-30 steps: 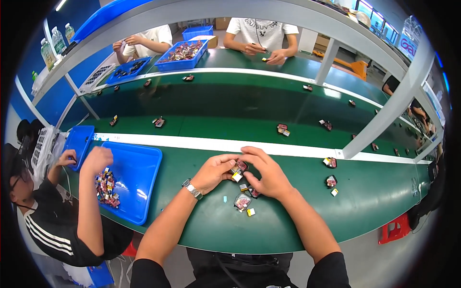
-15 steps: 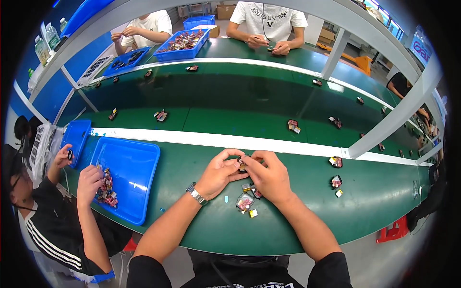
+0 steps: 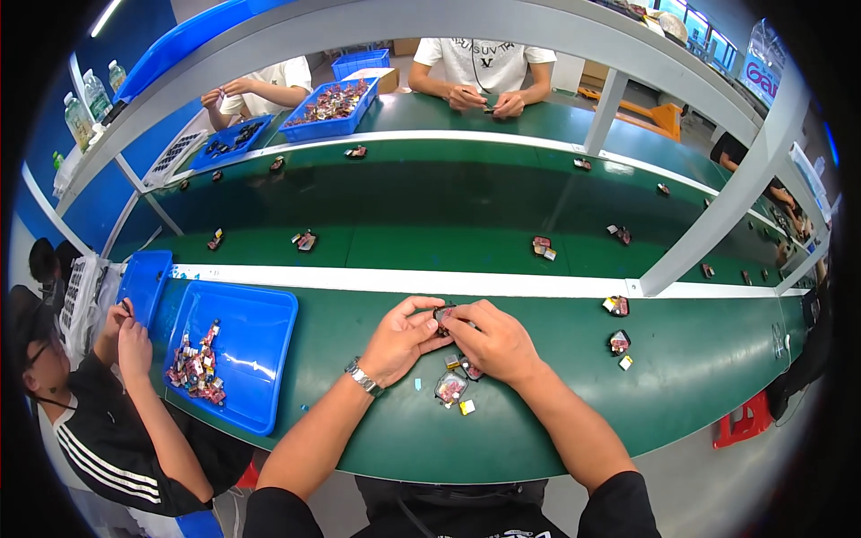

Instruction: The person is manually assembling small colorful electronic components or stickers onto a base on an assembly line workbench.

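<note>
Between my two hands is a small dark-cased electronic unit (image 3: 443, 316), partly hidden by the fingers. My left hand (image 3: 400, 339) grips it from the left, thumb and fingers around its edge. From the right, my right hand (image 3: 493, 339) presses its fingertips onto the unit's face. Just below my hands, on the green tabletop, lies another open unit (image 3: 451, 387) with a reddish inside and clear rim. Beside it sit a small yellow-and-white block (image 3: 467, 407) and a further part (image 3: 470, 368), partly covered by my right hand.
At left stands a blue tray (image 3: 260, 359) with a heap of reddish parts; a co-worker's hands (image 3: 133, 336) are beside it. More units (image 3: 619, 342) lie to my right. Past a white rail (image 3: 377, 281), several units rest on the green belt. A grey post (image 3: 717, 206) rises at right.
My view has shifted slightly. My hands stay together on the unit. The co-worker at left has lifted a hand from the tray's heap and brought both hands together.
</note>
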`<control>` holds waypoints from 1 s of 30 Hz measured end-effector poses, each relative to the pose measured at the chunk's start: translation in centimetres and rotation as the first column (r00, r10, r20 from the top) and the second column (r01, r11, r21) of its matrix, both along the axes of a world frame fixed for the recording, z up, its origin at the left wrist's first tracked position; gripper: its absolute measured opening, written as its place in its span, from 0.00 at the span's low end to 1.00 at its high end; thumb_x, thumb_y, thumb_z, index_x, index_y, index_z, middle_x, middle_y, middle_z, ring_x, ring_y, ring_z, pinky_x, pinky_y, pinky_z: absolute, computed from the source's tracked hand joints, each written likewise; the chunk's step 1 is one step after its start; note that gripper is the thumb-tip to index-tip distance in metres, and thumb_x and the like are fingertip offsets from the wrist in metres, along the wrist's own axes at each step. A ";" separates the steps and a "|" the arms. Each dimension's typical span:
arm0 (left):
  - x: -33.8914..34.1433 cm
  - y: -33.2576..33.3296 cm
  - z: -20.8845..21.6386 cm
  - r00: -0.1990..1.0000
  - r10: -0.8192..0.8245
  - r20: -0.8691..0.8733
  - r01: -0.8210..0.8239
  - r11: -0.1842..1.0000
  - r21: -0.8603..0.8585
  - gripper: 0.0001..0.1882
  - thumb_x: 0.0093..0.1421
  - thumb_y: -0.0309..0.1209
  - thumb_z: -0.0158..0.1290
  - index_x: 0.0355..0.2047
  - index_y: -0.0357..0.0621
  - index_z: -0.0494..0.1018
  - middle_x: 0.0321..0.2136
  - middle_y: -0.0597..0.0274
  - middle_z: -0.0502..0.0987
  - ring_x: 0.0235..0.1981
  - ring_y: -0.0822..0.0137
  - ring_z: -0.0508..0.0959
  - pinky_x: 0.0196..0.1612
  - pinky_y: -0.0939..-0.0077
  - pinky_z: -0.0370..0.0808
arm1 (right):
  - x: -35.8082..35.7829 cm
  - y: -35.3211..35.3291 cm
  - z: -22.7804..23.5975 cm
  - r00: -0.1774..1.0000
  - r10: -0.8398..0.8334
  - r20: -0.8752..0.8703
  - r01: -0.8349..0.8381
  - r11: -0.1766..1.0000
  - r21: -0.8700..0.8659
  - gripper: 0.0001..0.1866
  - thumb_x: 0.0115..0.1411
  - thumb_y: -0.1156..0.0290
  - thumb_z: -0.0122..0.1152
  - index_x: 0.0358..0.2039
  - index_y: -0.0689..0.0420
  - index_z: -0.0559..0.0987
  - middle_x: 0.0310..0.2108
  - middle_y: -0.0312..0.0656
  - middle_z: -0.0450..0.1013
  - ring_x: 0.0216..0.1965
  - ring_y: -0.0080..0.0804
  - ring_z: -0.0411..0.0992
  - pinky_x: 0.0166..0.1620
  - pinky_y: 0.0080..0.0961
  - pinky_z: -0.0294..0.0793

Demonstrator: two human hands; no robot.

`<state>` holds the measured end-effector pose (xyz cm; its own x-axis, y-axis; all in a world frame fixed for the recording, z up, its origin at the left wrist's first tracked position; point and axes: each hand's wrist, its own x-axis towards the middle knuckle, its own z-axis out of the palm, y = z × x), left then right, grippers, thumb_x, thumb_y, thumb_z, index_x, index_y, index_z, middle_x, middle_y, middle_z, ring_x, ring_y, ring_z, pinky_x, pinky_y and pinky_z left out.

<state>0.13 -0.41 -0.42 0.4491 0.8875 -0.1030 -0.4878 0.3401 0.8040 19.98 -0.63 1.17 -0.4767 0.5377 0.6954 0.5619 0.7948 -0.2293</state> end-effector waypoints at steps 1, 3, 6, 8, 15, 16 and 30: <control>0.1 0.1 0.0 1.000 0.000 0.008 0.000 1.000 -0.010 0.16 0.67 0.24 0.50 0.54 0.38 0.64 0.50 0.53 0.75 0.52 0.63 0.76 0.58 0.61 0.75 | 0.2 -0.1 0.1 1.000 0.000 0.000 0.000 1.000 0.007 0.15 0.47 0.78 0.62 0.39 0.57 0.80 0.37 0.35 0.73 0.36 0.31 0.73 0.36 0.28 0.77; 0.1 0.0 -0.1 1.000 -0.007 0.024 0.008 1.000 -0.026 0.17 0.66 0.24 0.50 0.55 0.38 0.64 0.50 0.52 0.75 0.52 0.63 0.76 0.58 0.61 0.75 | 0.3 -0.2 0.4 1.000 0.007 -0.018 -0.009 0.997 -0.070 0.15 0.47 0.77 0.62 0.39 0.55 0.80 0.37 0.34 0.73 0.36 0.32 0.73 0.37 0.28 0.77; 0.1 0.0 -0.2 1.000 -0.011 -0.007 0.011 1.000 -0.012 0.17 0.67 0.24 0.50 0.55 0.38 0.63 0.50 0.52 0.75 0.53 0.63 0.75 0.58 0.61 0.75 | 0.2 -0.2 0.8 0.999 -0.027 -0.025 0.024 0.995 -0.092 0.16 0.44 0.79 0.66 0.37 0.55 0.81 0.36 0.37 0.73 0.36 0.34 0.74 0.37 0.29 0.77; 0.1 0.0 -0.2 1.000 -0.012 -0.009 0.012 1.000 0.020 0.17 0.67 0.23 0.49 0.55 0.37 0.63 0.50 0.51 0.74 0.53 0.63 0.75 0.57 0.62 0.76 | 0.3 -0.3 1.1 1.000 -0.026 0.012 0.027 0.995 -0.098 0.16 0.44 0.79 0.67 0.36 0.54 0.81 0.37 0.37 0.73 0.37 0.35 0.73 0.38 0.30 0.76; 0.5 -0.1 -0.1 0.991 -0.031 -0.133 0.040 0.997 0.064 0.16 0.67 0.22 0.48 0.54 0.39 0.64 0.51 0.53 0.74 0.53 0.64 0.75 0.58 0.62 0.75 | 0.6 0.2 1.5 0.999 0.030 0.036 -0.024 0.986 -0.164 0.09 0.49 0.77 0.64 0.32 0.53 0.77 0.43 0.38 0.70 0.45 0.38 0.70 0.47 0.34 0.73; 0.5 -0.2 0.0 0.991 -0.033 -0.133 0.043 0.997 0.069 0.16 0.67 0.22 0.48 0.54 0.39 0.64 0.51 0.53 0.74 0.53 0.64 0.75 0.58 0.62 0.75 | 0.6 0.2 1.5 0.999 0.027 0.035 -0.021 0.987 -0.159 0.09 0.49 0.77 0.64 0.32 0.53 0.77 0.43 0.38 0.70 0.45 0.38 0.70 0.47 0.34 0.73; 0.4 -0.2 -0.1 0.986 -0.049 -0.158 0.063 0.994 0.089 0.17 0.66 0.20 0.46 0.55 0.39 0.62 0.51 0.53 0.73 0.53 0.64 0.75 0.58 0.63 0.74 | 1.2 0.3 0.4 0.989 0.026 -0.146 -0.080 0.922 -0.379 0.06 0.51 0.75 0.66 0.32 0.55 0.81 0.49 0.40 0.71 0.53 0.41 0.67 0.54 0.35 0.71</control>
